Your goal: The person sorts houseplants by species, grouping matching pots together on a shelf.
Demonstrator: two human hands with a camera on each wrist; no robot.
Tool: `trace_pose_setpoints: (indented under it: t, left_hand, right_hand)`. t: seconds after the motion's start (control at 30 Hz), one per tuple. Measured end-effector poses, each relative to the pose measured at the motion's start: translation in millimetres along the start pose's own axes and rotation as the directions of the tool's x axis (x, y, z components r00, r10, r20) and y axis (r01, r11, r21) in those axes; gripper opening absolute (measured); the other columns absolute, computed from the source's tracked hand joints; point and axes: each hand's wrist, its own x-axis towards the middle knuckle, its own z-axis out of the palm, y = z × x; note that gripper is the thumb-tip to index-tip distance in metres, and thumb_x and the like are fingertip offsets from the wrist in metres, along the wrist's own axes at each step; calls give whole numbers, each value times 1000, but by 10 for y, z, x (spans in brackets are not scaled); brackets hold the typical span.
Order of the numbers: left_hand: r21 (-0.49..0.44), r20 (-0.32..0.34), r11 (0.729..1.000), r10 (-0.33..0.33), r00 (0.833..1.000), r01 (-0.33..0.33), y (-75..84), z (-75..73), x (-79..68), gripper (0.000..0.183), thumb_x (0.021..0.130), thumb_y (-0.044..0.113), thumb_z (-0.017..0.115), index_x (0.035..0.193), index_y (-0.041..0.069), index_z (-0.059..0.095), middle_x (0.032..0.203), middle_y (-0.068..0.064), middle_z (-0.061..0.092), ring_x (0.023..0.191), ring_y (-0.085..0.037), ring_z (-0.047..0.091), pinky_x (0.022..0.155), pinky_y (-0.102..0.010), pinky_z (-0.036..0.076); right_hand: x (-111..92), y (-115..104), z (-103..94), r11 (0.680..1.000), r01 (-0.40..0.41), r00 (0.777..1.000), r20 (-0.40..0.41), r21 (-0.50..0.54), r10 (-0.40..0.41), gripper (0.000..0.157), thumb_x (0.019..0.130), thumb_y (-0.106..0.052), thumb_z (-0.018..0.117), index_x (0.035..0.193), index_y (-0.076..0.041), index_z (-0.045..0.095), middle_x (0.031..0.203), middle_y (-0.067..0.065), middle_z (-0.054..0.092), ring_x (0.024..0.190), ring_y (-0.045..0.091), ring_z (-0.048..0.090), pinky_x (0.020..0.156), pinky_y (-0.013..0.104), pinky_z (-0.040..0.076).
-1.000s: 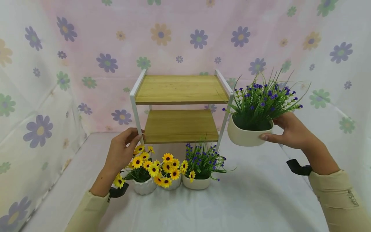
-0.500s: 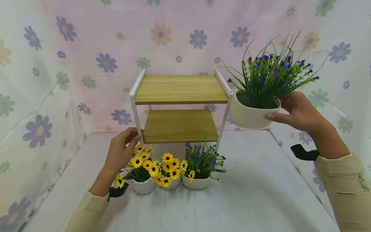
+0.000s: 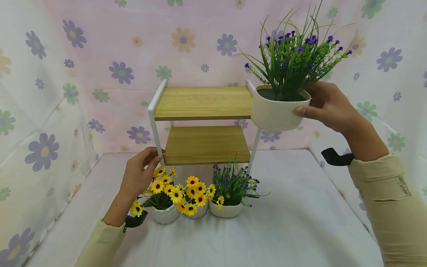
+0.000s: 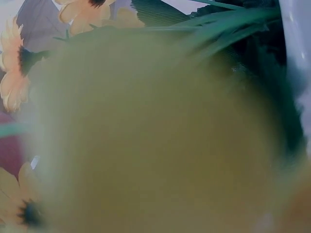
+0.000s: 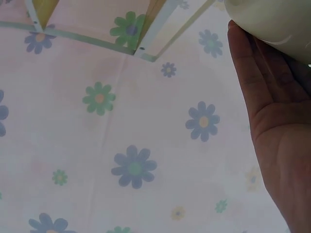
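My right hand (image 3: 328, 105) grips the right end of a cream oval pot, thumb on its front wall; the potted plant (image 3: 280, 111) has purple flowers and long grass blades. It is raised in the air and overlaps the right end of the top shelf (image 3: 203, 102) in the head view. In the right wrist view, the fingers (image 5: 250, 73) lie along the pot's (image 5: 277, 24) side. My left hand (image 3: 140, 174) holds the white left leg (image 3: 156, 137) of the two-tier shelf rack beside the lower board (image 3: 207, 144). A blurred yellow petal fills most of the left wrist view.
Below the rack's front stand two white pots of yellow daisies (image 3: 166, 215) (image 3: 198, 212) and another cream pot with purple flowers (image 3: 225, 211). A white cloth (image 3: 267, 237) covers the table. Flower-patterned curtains (image 3: 186, 63) hang behind and at both sides.
My right hand has lifted the purple-flowered plant from beside the rack, first up and slightly right, then up and left to the top shelf's right end. My left hand stays on the leg.
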Motion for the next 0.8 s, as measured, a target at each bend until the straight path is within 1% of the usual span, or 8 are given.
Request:
trace_pose_setpoints:
  t: [0.07, 0.13, 0.27, 0.37, 0.47, 0.6, 0.7, 0.8]
  left_hand:
    - [1, 1, 1000, -3, 1000, 3, 1, -3, 3, 21, 107, 7, 62, 127, 2, 69, 112, -10, 78, 108, -31, 77, 102, -53, 57]
    - [2, 0, 1000, -6, 1000, 6, 3, -6, 6, 21, 107, 7, 62, 127, 2, 69, 112, -9, 78, 108, -31, 77, 102, -52, 57]
    - [4, -5, 1000, -5, 1000, 5, 3, -13, 8, 20, 107, 7, 62, 126, 3, 70, 110, -9, 78, 106, -31, 77, 103, -54, 57]
    - [-2, -5, 1000, 5, 1000, -5, -4, -13, 6, 20, 107, 6, 62, 125, 2, 69, 111, -10, 78, 106, -31, 77, 102, -54, 56]
    - [-7, -3, 1000, 12, 1000, -12, -11, -9, 7, 20, 107, 6, 62, 125, 1, 69, 113, -11, 78, 107, -31, 77, 102, -54, 56]
    - [-7, -6, 1000, 10, 1000, -10, -10, -4, 8, 20, 107, 7, 63, 125, 2, 70, 112, -10, 78, 107, -31, 77, 102, -54, 56]
    - [-10, -6, 1000, 5, 1000, -5, -3, -2, 5, 20, 107, 7, 63, 125, 3, 70, 111, -11, 78, 107, -31, 77, 103, -55, 55]
    - [-11, -7, 1000, 3, 1000, -3, 0, 4, -1, 20, 107, 6, 63, 125, 4, 70, 111, -11, 78, 106, -31, 77, 102, -54, 56]
  right_hand:
    - [66, -35, 26, 1000, -9, 1000, -10, 0, 9, 57, 90, 3, 72, 145, -7, 60, 135, 4, 69, 102, 14, 77, 89, 19, 60]
    - [137, -68, 58, 999, -29, 999, -25, -32, 28, 56, 92, -2, 73, 146, -8, 60, 135, 4, 68, 103, 14, 76, 89, 17, 59]
    - [276, -115, 127, 994, -82, 996, -45, -74, 79, 51, 97, -10, 71, 146, -8, 58, 134, 6, 66, 106, 15, 74, 91, 15, 58]
    - [360, -123, 171, 991, -106, 994, -38, -81, 103, 49, 101, -14, 69, 147, -6, 56, 134, 6, 65, 108, 16, 71, 92, 15, 56]
    - [443, -110, 207, 990, -104, 994, -26, -100, 102, 49, 103, -19, 66, 149, -6, 54, 132, 6, 64, 107, 17, 70, 91, 16, 55]
    - [565, -90, 271, 989, -102, 995, -13, -104, 101, 52, 104, -24, 64, 151, -7, 51, 132, 8, 64, 109, 21, 68, 98, 20, 54]
    - [657, -66, 337, 991, -110, 994, -4, -71, 110, 56, 104, -28, 66, 153, -8, 49, 135, 9, 62, 113, 23, 65, 104, 24, 54]
    - [730, -23, 399, 994, -104, 995, 6, -37, 104, 59, 104, -31, 68, 154, -9, 48, 137, 10, 61, 115, 24, 64, 103, 24, 55]
